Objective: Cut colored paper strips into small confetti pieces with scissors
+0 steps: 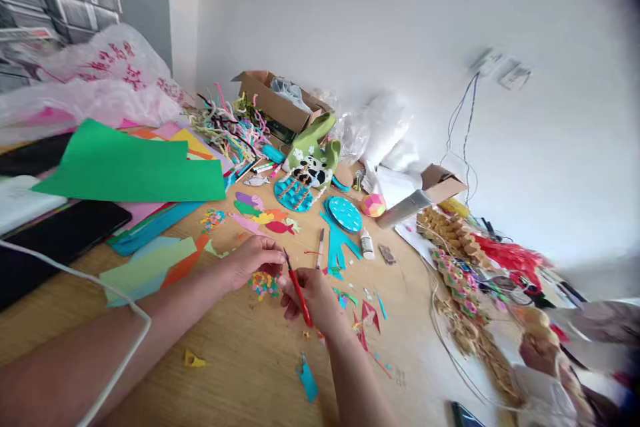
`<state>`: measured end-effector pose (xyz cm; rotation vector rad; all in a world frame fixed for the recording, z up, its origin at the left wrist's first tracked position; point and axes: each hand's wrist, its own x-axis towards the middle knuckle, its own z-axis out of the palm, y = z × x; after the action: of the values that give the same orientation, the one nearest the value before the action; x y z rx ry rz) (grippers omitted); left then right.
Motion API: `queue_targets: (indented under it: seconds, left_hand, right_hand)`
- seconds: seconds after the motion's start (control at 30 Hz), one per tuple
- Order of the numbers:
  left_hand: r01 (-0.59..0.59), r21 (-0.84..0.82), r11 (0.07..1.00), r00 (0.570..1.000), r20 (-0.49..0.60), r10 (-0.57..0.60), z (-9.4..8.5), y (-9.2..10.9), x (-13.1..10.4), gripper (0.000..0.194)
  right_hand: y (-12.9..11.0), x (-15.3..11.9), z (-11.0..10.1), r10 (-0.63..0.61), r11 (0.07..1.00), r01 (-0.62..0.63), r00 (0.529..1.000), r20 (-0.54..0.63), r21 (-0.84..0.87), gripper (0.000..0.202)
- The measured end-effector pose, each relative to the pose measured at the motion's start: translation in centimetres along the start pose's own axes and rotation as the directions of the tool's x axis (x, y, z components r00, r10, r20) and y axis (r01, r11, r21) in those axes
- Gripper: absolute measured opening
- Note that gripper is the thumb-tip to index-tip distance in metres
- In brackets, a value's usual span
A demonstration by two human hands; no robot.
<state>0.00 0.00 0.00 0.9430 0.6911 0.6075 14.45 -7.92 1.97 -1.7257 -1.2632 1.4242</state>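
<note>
My right hand (317, 297) is closed around slim red-handled scissors (300, 295), their dark pointed tip angled up and to the left. Close beside that tip, my left hand (259, 259) has its fingertips pinched together; whatever lies between them is too small to make out. Beneath the hands on the wooden table is a pile of small colourful paper bits (264, 285). A white pen (321, 248) lies just beyond my right hand, near a blue paper cutout (337, 240). Several colourful paper fish (280, 227) are spread out beyond my left hand.
Green paper (135, 170) and coloured sheets cover the left, beside a black phone (75, 230). A white cable (143, 333) crosses my left forearm. A white bottle (367, 244), pipe cleaners (230, 127) and a cardboard box (275, 99) stand farther back. Red scraps (370, 315) lie right.
</note>
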Motion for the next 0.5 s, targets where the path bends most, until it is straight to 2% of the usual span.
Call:
queue_targets:
  seconds: [0.27, 0.5]
  left_hand:
    - [-0.010, -0.079, 0.997, 1.000, 0.003, 0.010, -0.07, -0.15, 0.05, 0.012]
    - [0.015, -0.078, 0.997, 1.000, 0.009, -0.014, 0.09, -0.08, 0.05, 0.015]
  right_hand:
    - [0.28, -0.09, 0.21, 0.019, 0.999, -0.019, 1.000, 0.001, 0.041, 0.043]
    - [0.55, 0.08, 0.22, -0.004, 0.999, 0.004, 1.000, -0.003, 0.034, 0.043]
